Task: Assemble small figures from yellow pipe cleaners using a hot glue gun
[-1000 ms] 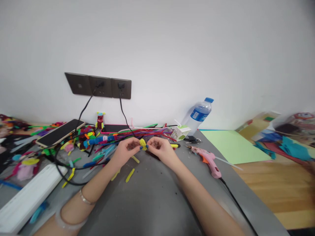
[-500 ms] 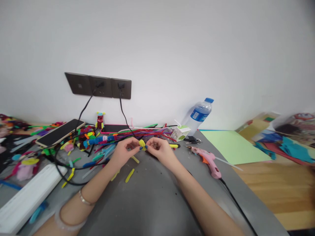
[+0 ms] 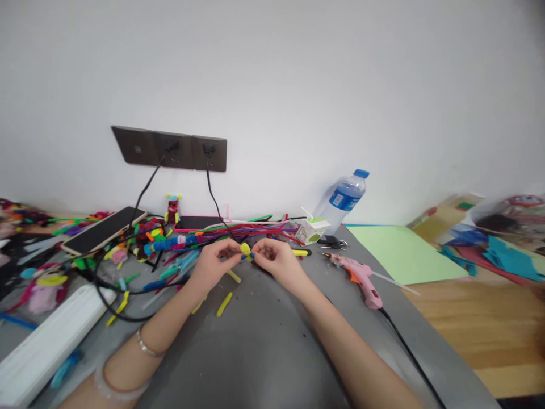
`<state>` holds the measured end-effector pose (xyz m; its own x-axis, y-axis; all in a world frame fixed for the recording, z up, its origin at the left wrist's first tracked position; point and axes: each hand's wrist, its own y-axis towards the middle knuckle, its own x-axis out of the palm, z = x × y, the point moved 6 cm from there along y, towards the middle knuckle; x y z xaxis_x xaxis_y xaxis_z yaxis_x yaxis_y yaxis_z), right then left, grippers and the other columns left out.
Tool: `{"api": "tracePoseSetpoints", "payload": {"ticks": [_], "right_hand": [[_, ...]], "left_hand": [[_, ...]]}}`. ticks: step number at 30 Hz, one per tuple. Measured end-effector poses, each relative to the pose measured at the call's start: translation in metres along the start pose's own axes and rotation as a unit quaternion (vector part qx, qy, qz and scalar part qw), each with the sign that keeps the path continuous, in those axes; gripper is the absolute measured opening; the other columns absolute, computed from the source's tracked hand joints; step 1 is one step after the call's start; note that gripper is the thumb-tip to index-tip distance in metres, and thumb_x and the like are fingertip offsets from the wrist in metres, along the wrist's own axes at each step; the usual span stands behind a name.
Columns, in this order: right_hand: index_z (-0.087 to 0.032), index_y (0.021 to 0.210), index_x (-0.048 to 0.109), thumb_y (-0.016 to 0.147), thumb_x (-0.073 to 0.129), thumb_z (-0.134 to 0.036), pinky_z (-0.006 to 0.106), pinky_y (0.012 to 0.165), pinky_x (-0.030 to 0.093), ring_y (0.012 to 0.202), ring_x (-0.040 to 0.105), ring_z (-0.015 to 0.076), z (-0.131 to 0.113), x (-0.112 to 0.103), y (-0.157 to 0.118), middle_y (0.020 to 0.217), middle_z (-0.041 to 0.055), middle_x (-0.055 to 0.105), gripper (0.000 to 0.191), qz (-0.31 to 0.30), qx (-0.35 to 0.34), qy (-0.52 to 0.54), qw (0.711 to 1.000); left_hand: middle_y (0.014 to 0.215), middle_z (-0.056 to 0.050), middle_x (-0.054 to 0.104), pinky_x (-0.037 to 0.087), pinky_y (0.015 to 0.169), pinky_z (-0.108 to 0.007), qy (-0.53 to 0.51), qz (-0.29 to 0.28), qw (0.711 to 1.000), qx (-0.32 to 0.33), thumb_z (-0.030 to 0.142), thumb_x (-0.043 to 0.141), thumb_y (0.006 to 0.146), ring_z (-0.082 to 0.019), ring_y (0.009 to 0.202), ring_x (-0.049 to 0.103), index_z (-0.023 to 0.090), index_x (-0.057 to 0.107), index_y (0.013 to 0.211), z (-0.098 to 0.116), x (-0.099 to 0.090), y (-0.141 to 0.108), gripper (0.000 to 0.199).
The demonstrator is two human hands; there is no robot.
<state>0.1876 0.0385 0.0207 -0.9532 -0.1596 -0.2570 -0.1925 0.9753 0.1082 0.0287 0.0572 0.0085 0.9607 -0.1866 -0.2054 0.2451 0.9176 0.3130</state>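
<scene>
A small yellow fuzzy piece (image 3: 245,249) is pinched between the fingertips of both hands, above the grey table (image 3: 255,352). My left hand (image 3: 219,261) grips it from the left with thumb and forefinger. From the right, my right hand (image 3: 275,261) holds it in the same kind of pinch; its other fingers are curled. Short yellow strips lie nearby, one (image 3: 224,304) below the hands and another (image 3: 234,276) just under my left fingertips. Part of the piece is hidden by the fingers.
To the right lie a pink glue gun (image 3: 361,278), keys (image 3: 340,245) and green paper (image 3: 404,253). A bottle (image 3: 347,199) leans on the wall behind a small carton (image 3: 313,230). Leftward are a phone (image 3: 104,230), cables, a white power strip (image 3: 55,341) and colourful pipe cleaners (image 3: 179,241).
</scene>
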Motion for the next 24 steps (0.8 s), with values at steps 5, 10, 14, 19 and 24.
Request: {"api": "tracePoseSetpoints", "payload": {"ticks": [5,10,14,19,24], "right_hand": [[-0.017,0.074,0.061,0.071,0.059,-0.029,0.023,0.053,0.031,0.056,0.042,0.0102,0.0006,-0.0001,0.0002,0.061,-0.0035,0.05,0.013,0.003,0.002,0.0,1.0],[-0.017,0.075,0.061,0.071,0.06,-0.03,0.023,0.053,0.032,0.056,0.042,0.0103,0.0002,-0.0004,0.0,0.061,-0.0033,0.051,0.014,0.006,0.001,-0.002,1.0],[-0.017,0.076,0.061,0.071,0.06,-0.029,0.023,0.053,0.032,0.055,0.042,0.01,0.0005,-0.0006,0.0003,0.062,-0.0034,0.052,0.013,0.004,0.001,-0.006,1.0],[-0.017,0.076,0.061,0.071,0.06,-0.028,0.023,0.053,0.032,0.055,0.042,0.0102,0.0021,-0.0003,0.0004,0.061,-0.0032,0.052,0.013,0.004,0.003,-0.005,1.0],[-0.017,0.075,0.061,0.071,0.06,-0.029,0.023,0.054,0.032,0.056,0.042,0.0106,0.002,-0.0002,0.0003,0.062,-0.0032,0.051,0.012,0.004,-0.002,-0.003,1.0]], "left_hand": [[0.076,-0.002,0.072,0.05,0.067,-0.025,0.004,0.0,1.0,0.004,0.022,0.067,0.073,-0.016,0.07,0.064,0.017,0.07,0.078,0.0004,0.0001,-0.0001,0.008],[0.077,-0.003,0.072,0.05,0.067,-0.025,0.002,0.0,1.0,0.006,0.021,0.067,0.074,-0.016,0.07,0.064,0.017,0.071,0.079,0.0017,0.0002,-0.0004,0.007],[0.077,-0.003,0.073,0.05,0.066,-0.025,0.008,0.002,1.0,0.01,0.02,0.067,0.075,-0.017,0.071,0.065,0.017,0.072,0.08,0.0008,-0.0003,-0.001,0.008],[0.077,-0.003,0.073,0.05,0.065,-0.025,0.012,0.002,1.0,0.015,0.02,0.067,0.074,-0.017,0.07,0.065,0.017,0.072,0.078,0.0016,-0.0005,-0.0007,0.007],[0.077,-0.003,0.074,0.05,0.065,-0.025,0.016,0.004,1.0,0.02,0.021,0.067,0.074,-0.016,0.069,0.065,0.017,0.071,0.078,0.0047,-0.0007,-0.0005,0.007]]}}
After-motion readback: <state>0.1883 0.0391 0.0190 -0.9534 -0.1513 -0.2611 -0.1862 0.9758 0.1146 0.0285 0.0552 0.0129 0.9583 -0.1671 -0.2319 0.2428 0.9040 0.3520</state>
